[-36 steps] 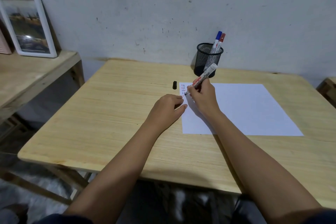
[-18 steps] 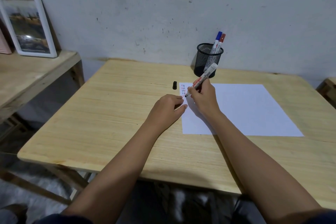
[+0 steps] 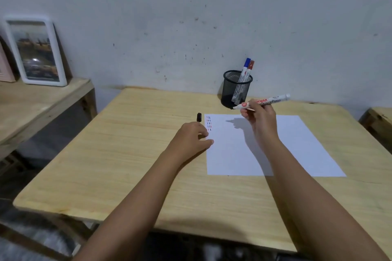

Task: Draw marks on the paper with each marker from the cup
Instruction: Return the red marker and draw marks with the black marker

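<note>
A white sheet of paper (image 3: 292, 148) lies on the wooden table (image 3: 131, 154), with short red, blue and black dashes (image 3: 209, 123) in its far left corner. My right hand (image 3: 259, 119) is raised above the sheet and grips an uncapped white marker (image 3: 268, 100), held nearly level with its tip pointing left. My left hand (image 3: 191, 141) rests on the table beside the paper's left edge, fingers loosely curled, holding nothing. A black marker cap (image 3: 199, 117) lies just beyond it. A black mesh cup (image 3: 235, 89) at the back holds a blue-capped marker (image 3: 246, 68) and a red-capped marker (image 3: 250, 69).
A lower wooden shelf (image 3: 42, 99) stands to the left with a white-framed picture (image 3: 35, 51) leaning on the wall. Another wooden surface (image 3: 381, 116) shows at the right edge. The grey wall rises right behind the table.
My right hand has lifted the marker off the paper's corner and swung it up and to the right, near the cup. The left hand has stayed in place.
</note>
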A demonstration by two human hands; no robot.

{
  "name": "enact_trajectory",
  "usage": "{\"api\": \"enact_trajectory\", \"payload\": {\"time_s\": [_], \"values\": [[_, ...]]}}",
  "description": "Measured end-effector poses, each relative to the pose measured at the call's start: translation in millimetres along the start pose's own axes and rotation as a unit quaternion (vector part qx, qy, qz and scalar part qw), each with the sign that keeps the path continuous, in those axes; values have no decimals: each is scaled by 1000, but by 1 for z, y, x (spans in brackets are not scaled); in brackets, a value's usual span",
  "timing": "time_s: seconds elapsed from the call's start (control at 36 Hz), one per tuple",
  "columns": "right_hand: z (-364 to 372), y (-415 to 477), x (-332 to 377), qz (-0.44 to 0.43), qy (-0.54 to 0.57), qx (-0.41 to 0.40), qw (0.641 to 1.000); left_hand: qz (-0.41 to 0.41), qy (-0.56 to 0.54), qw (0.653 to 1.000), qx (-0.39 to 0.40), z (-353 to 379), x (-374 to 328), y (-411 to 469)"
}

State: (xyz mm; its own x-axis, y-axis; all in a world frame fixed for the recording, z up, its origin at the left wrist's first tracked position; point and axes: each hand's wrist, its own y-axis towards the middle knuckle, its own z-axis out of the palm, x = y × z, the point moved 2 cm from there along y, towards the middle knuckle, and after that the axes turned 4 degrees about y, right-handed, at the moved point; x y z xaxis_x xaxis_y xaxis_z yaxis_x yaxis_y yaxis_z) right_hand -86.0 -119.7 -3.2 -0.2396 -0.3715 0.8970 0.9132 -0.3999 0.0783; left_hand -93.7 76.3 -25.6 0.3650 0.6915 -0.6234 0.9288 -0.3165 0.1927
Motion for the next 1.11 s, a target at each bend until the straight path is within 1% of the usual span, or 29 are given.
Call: {"api": "enact_trajectory", "payload": {"time_s": [0.11, 0.19, 0.22, 0.28, 0.33, 0.39, 0.47, 0.53, 0.61, 0.67, 0.69, 0.72, 0.78, 0.83, 0.92, 1.0, 1.06, 1.11], "values": [[-18, 6, 3, 21, -14, -11, 1000, -19, 20, 999, 23, -4, -1, 7], [-28, 8, 3, 39, 32, -32, 998, -23, 19, 999, 29, -7, -3, 11], [-30, 8, 3, 42, 51, -38, 997, -26, 6, 1000, 15, -7, -3, 13], [-33, 7, 3, 46, 82, -51, 994, -42, -35, 998, -43, -11, -4, 17], [-34, 3, 3, 49, 108, -61, 991, -44, -48, 993, -94, -14, -6, 24], [-33, 0, 2, 47, 136, -69, 987, -42, -40, 994, -96, -14, -5, 32], [-32, -2, 1, 43, 174, -73, 981, -43, 8, 997, -56, -7, 0, 42], [-32, -2, 1, 44, 180, -73, 980, -42, 45, 997, -38, 0, 2, 46], [-33, -2, -2, 47, 193, -78, 977, -46, 66, 995, -61, 2, 5, 51], [-33, -1, -2, 50, 202, -85, 974, -52, 60, 993, -82, 0, 7, 54], [-32, 0, -2, 53, 206, -88, 973, -57, 38, 993, -96, -2, 7, 55], [-31, 0, -1, 56, 209, -89, 972, -62, -7, 991, -115, -4, 4, 56], [-28, 2, 1, 59, 213, -82, 972, -90, -152, 973, -149, -10, -8, 54], [-25, 3, 4, 58, 207, -71, 974, -113, -295, 935, -159, -13, -21, 53], [-18, 4, 9, 56, 192, -47, 979, -132, -453, 871, -139, -9, -29, 55], [-13, 3, 14, 48, 178, -37, 982, -147, -547, 815, -118, -2, -35, 55], [-11, 2, 17, 41, 174, -33, 983, -144, -585, 791, -109, 2, -41, 54], [-9, 1, 19, 38, 173, -29, 984, -139, -611, 773, -101, 6, -45, 55]]}}
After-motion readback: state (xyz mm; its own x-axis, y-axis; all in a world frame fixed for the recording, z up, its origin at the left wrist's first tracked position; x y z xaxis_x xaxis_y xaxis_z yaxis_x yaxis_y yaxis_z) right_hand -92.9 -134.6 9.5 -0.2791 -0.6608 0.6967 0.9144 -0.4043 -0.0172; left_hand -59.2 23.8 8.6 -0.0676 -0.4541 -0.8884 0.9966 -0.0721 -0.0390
